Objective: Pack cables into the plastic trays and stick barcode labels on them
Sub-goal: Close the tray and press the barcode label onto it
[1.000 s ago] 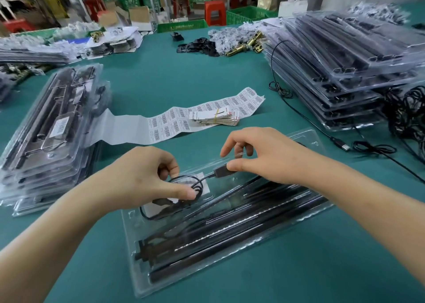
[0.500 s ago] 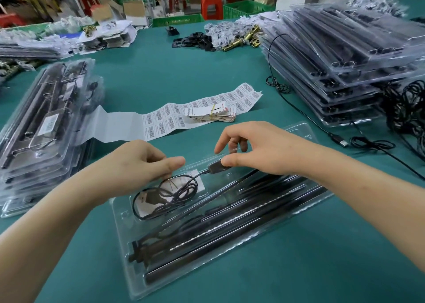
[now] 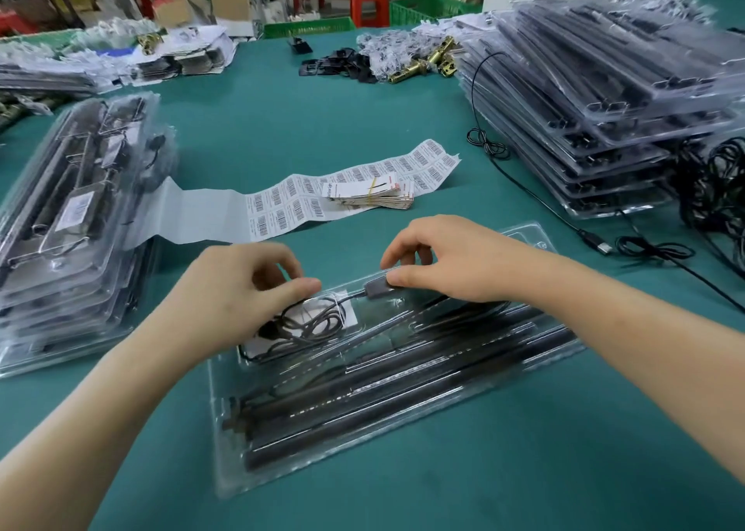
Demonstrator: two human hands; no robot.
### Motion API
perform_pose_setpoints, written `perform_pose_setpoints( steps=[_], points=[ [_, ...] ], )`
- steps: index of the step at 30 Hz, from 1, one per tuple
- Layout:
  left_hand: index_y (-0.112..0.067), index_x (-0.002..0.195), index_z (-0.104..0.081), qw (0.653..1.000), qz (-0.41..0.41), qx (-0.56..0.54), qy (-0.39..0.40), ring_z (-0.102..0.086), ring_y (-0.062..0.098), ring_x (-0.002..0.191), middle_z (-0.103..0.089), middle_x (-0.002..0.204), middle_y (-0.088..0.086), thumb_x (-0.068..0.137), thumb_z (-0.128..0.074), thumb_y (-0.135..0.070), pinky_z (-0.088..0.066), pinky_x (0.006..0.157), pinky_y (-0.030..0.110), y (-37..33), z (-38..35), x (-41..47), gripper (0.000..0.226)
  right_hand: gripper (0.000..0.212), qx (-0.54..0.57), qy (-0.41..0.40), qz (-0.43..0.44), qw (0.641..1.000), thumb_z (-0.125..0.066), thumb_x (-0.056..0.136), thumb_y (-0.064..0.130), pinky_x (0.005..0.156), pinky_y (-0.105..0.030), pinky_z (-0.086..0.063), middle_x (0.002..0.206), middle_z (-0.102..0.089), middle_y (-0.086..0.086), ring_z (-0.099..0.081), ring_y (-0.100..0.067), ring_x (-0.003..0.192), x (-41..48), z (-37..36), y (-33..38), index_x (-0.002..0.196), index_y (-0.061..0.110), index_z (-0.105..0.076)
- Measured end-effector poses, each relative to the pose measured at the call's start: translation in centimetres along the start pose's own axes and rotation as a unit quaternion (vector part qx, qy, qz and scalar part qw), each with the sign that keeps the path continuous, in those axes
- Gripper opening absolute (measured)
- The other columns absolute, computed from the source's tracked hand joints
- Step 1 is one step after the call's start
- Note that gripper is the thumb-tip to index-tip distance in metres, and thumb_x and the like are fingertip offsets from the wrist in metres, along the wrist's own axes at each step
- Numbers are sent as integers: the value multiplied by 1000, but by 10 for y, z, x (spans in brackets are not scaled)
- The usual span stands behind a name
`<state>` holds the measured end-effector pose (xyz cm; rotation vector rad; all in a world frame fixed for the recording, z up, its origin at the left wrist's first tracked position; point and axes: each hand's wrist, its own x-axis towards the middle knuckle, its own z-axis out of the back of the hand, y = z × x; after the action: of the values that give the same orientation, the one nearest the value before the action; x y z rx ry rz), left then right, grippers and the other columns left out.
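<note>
Right hand (image 3: pixel 455 264): thumb and forefinger pinching dark cable plug (image 3: pixel 377 289).
Left hand (image 3: pixel 238 288): curled over coiled black cable (image 3: pixel 310 325); grip unclear.
Cable: in clear plastic tray (image 3: pixel 282 478), left-end pocket.
Advice: seat plug flat, coil tucked below rim.

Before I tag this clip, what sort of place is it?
Most likely a small factory's packing bench: stacks of filled clear plastic trays on a green table, a strip of barcode labels, and crates and cartons stored behind.
</note>
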<state>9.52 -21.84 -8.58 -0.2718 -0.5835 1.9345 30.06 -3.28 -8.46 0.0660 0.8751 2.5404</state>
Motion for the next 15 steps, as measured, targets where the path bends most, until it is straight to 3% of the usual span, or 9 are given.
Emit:
perform_pose_setpoints(
  steps=[2, 4, 6, 10, 11, 13, 15],
  points=[
    [-25, 73, -68, 993, 25, -65, 100, -55, 14, 58, -63, 61, -10, 86, -68, -56, -44, 57, 19, 5, -1, 1, 33, 14, 19, -8, -12, 1000, -64, 96, 42, 71, -10, -44, 90, -69, 18, -59, -2, 85, 0, -1, -1, 98, 34, -76],
    [-12, 64, -51, 967, 62, -163, 187, -46, 16, 53, -41, 60, -2, 88, -66, -53, -41, 53, 17, 7, -1, 3, 50, 21, 27, -11, -28, 999, -59, 99, 40, 74, -18, -46, 89, -73, 12, -62, -6, 83, 3, -2, 1, 95, 31, -77],
    [-9, 64, -47, 954, 71, -196, 217, -50, 16, 54, -36, 64, 2, 88, -67, -50, -42, 55, 20, 7, 0, 7, 52, 25, 7, -10, -39, 999, -58, 100, 40, 68, -22, -46, 85, -74, 7, -64, -12, 77, 7, 0, 3, 89, 30, -77],
    [-20, 55, -56, 947, 83, -219, 221, -48, 12, 51, -39, 59, -3, 91, -68, -44, -42, 52, 16, 7, -3, 12, 45, 24, -30, 4, -54, 998, -65, 96, 41, 47, -10, -39, 75, -72, 10, -57, 3, 54, 16, 6, 2, 79, 26, -73],
    [-20, 55, -56, 949, 87, -216, 215, -46, 13, 52, -39, 59, -3, 91, -69, -43, -42, 52, 17, 8, -3, 13, 45, 21, -34, -1, -56, 998, -66, 95, 41, 50, -10, -40, 75, -70, 12, -59, 3, 57, 17, 6, 1, 80, 27, -72],
    [-18, 58, -64, 964, 87, -172, 182, -45, 15, 54, -45, 57, -4, 91, -72, -44, -42, 56, 21, 15, -2, 15, 42, 14, -37, -26, -51, 998, -67, 94, 41, 69, -23, -50, 83, -68, 14, -63, 0, 74, 17, 5, -2, 84, 31, -69],
    [-24, 69, -78, 982, 83, -112, 126, -57, 9, 56, -65, 60, -12, 87, -76, -44, -46, 63, 23, 22, 2, 17, 27, 9, -39, -52, -32, 997, -66, 94, 41, 86, -36, -52, 93, -66, 14, -62, -5, 90, 11, 2, -7, 93, 33, -69]
  ],
)
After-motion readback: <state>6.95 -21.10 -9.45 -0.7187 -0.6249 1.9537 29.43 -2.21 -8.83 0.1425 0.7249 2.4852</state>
